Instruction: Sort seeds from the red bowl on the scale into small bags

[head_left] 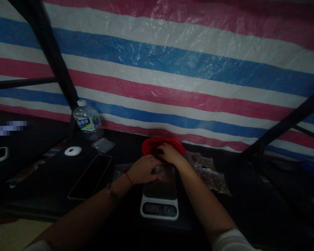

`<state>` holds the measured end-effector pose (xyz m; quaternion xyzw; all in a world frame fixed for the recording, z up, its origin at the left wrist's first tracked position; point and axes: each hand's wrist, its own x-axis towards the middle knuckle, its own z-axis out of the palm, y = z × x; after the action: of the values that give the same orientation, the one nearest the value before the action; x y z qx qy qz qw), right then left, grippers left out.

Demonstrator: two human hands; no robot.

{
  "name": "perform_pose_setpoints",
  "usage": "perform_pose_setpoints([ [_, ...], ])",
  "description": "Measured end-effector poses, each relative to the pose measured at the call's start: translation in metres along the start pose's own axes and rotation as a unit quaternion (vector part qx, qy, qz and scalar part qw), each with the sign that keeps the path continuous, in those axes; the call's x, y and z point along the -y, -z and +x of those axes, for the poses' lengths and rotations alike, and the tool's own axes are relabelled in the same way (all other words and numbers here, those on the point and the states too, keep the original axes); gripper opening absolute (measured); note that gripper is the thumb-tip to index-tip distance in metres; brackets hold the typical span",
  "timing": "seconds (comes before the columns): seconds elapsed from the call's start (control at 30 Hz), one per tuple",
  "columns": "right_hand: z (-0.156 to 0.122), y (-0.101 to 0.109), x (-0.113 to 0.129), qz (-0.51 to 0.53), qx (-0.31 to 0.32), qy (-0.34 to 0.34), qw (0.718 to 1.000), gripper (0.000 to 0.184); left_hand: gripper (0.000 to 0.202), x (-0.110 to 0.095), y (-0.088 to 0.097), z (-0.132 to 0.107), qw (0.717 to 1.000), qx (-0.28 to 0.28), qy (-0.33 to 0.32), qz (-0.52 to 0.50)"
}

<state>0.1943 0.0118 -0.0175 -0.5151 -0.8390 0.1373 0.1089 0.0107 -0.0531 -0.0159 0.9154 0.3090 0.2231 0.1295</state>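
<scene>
Way too dark to read the scale's display (159,209), and the right hand (170,153) covers whatever's inside the red bag (149,144). Contents of the little packets (214,179) at the table's right are just murky blur

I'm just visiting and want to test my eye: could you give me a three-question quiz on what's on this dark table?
1. True or false: the right hand reaches into the red bag.
2. What lies under the left hand? A) a phone B) a digital kitchen scale C) a bottle cap
3. Fill in: a plastic water ______ stands at the back left, by the striped tarp.

Key: 1 true; 2 B, the hand rests over the scale's platform; 3 bottle. Small clear packets lie right of the scale and a dark phone lies left of it.
</scene>
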Motion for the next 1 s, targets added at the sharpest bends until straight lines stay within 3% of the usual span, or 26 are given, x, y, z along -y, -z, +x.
perform_pose_setpoints([
  [0.07,0.008,-0.005,-0.003,0.005,0.029,0.002,1.0,0.033,0.023,0.004,0.004,0.011,0.999,-0.027,-0.022,-0.018],
  [0.17,0.017,-0.014,-0.006,0.028,0.043,0.012,0.999,0.028,0.025,0.013,0.006,0.028,0.981,-0.187,-0.007,-0.043],
  [0.23,0.021,-0.019,-0.007,0.039,0.034,0.009,0.999,0.025,0.03,0.023,0.0,0.037,0.964,-0.263,0.011,-0.046],
  [0.43,0.016,-0.019,-0.005,0.026,0.039,0.006,0.999,0.022,0.041,0.055,-0.03,0.038,0.949,-0.306,0.067,-0.038],
  [0.53,0.012,-0.015,-0.006,0.018,0.048,0.0,0.999,0.021,0.045,0.062,-0.035,0.032,0.95,-0.292,0.107,-0.039],
  [0.7,0.009,-0.009,-0.018,0.019,0.035,-0.02,0.999,0.022,0.041,0.065,-0.035,0.029,0.971,-0.196,0.136,-0.026],
  [0.9,0.001,0.01,-0.018,0.115,-0.082,0.002,0.99,0.022,0.031,0.053,-0.029,0.03,0.986,-0.129,0.102,-0.016],
  [1.0,-0.002,0.017,-0.007,0.155,-0.093,0.022,0.983,0.022,0.035,0.046,-0.029,0.03,0.988,-0.112,0.108,-0.01],
])
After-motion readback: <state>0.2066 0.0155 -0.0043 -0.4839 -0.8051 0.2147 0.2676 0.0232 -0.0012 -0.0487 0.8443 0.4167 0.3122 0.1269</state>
